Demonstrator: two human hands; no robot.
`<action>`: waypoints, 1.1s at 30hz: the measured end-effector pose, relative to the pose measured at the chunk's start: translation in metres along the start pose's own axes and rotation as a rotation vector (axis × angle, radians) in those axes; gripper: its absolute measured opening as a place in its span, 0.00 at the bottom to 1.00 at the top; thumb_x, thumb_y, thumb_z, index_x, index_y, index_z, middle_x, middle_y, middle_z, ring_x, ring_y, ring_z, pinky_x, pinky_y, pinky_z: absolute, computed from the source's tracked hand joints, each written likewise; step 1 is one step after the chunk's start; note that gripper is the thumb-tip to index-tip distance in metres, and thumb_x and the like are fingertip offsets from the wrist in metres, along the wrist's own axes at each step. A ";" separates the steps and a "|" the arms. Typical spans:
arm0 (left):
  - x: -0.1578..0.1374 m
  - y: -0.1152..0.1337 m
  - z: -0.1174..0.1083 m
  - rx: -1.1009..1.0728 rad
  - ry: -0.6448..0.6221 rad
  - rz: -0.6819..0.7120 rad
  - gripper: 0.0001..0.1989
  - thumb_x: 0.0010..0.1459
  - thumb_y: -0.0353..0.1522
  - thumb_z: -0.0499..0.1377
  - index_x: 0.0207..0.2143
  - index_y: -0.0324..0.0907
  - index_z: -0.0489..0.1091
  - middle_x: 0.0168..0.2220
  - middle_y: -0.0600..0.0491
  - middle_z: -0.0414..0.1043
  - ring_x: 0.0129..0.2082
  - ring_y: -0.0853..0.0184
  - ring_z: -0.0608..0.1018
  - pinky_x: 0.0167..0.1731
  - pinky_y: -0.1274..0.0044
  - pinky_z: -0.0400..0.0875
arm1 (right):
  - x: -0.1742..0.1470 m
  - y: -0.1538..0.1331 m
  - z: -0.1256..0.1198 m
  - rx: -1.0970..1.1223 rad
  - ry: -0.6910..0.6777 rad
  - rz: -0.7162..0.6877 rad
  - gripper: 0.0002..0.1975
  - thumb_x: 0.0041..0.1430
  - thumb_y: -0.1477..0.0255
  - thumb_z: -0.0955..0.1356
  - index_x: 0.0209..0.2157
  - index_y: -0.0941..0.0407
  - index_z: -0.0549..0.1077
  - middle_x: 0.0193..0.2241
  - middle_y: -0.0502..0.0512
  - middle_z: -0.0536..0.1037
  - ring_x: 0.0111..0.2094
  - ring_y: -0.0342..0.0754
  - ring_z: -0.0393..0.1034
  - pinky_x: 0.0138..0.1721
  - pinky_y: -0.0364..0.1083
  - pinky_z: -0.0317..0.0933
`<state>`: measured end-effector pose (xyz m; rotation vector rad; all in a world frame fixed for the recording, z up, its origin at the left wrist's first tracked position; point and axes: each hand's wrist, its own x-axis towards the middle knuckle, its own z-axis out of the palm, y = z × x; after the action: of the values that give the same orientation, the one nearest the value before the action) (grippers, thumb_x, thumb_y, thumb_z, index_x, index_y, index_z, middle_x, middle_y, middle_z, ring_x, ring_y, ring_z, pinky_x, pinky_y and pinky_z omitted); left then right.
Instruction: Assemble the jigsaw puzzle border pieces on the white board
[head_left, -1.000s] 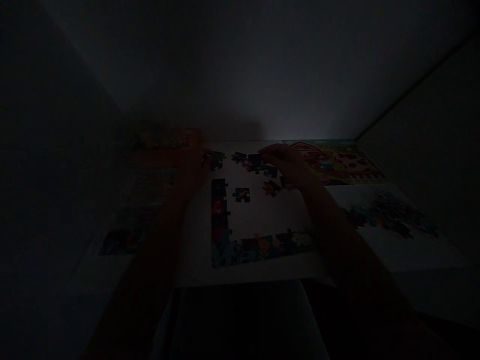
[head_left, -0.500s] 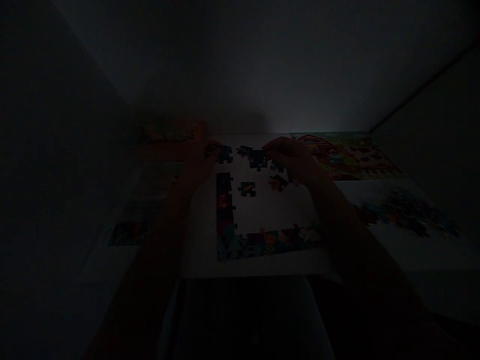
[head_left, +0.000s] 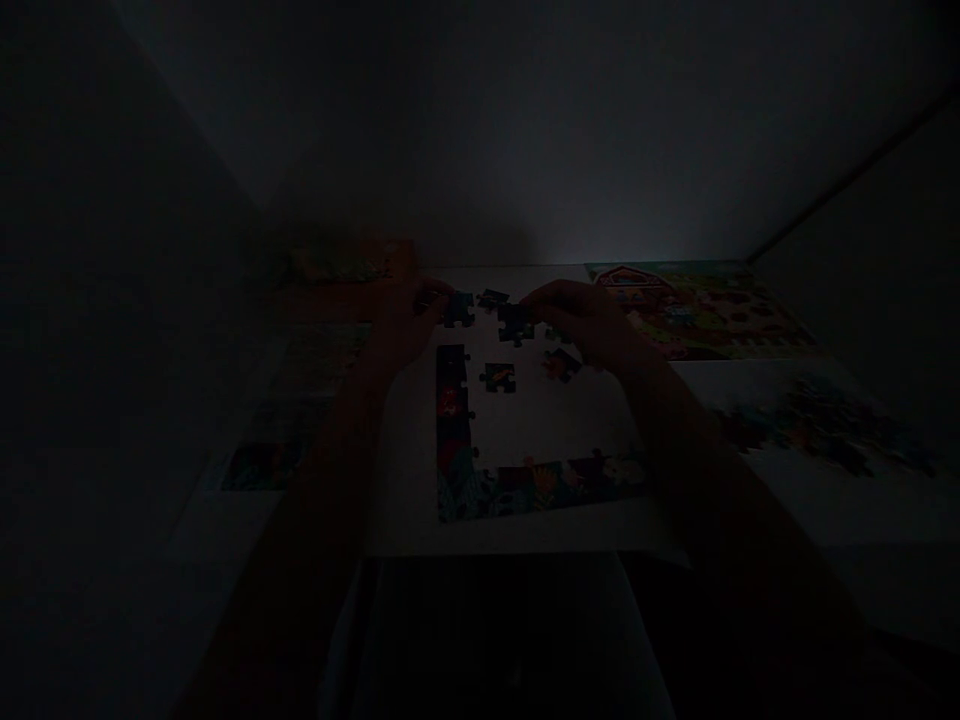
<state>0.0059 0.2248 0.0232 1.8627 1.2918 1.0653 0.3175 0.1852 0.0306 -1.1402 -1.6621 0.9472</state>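
The scene is very dark. My left hand (head_left: 411,325) has its fingers closed on the left side of a dark jigsaw puzzle piece (head_left: 460,310). To the right, my right hand (head_left: 581,318) pinches the edge of another dark puzzle piece (head_left: 515,322); a gap separates the two. Behind them lies a loose piece (head_left: 493,298). Nearer are a piece with an orange mark (head_left: 498,377) and a tilted orange-and-dark piece (head_left: 562,364), just below my right fingers. An L-shaped joined puzzle border (head_left: 454,400) runs down the left and along the front.
A heap of puzzle pieces (head_left: 832,425) lies on the right, partly behind my right forearm. Beyond it is a farm picture (head_left: 712,310). An orange box (head_left: 337,275) stands at the back left, with a dim picture sheet (head_left: 262,465) nearer. A pale wall (head_left: 525,130) rises behind.
My left hand and its puzzle piece have shifted slightly to the right. My right hand stays almost in place, still on its piece. The whole view has moved a little.
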 end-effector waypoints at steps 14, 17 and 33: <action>0.001 -0.003 0.001 0.011 0.015 0.007 0.06 0.73 0.31 0.64 0.48 0.47 0.81 0.47 0.49 0.88 0.46 0.59 0.88 0.51 0.67 0.85 | -0.001 -0.004 0.001 -0.014 0.000 -0.007 0.14 0.65 0.54 0.79 0.46 0.47 0.88 0.44 0.55 0.90 0.46 0.56 0.83 0.52 0.58 0.80; 0.001 -0.001 0.001 0.012 0.019 -0.003 0.06 0.73 0.30 0.64 0.48 0.47 0.81 0.48 0.49 0.88 0.47 0.59 0.88 0.52 0.67 0.85 | -0.002 -0.007 0.000 -0.027 0.002 -0.008 0.13 0.65 0.55 0.79 0.45 0.47 0.88 0.43 0.55 0.90 0.46 0.57 0.83 0.52 0.57 0.80; 0.001 0.002 0.002 -0.032 -0.009 -0.028 0.07 0.76 0.29 0.62 0.48 0.47 0.82 0.47 0.50 0.88 0.45 0.61 0.88 0.50 0.69 0.83 | -0.003 -0.007 -0.002 -0.014 0.042 -0.026 0.10 0.66 0.57 0.78 0.43 0.47 0.87 0.44 0.56 0.88 0.47 0.58 0.83 0.49 0.57 0.81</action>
<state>0.0089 0.2249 0.0243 1.8188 1.2849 1.0553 0.3184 0.1807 0.0368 -1.1379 -1.6480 0.8909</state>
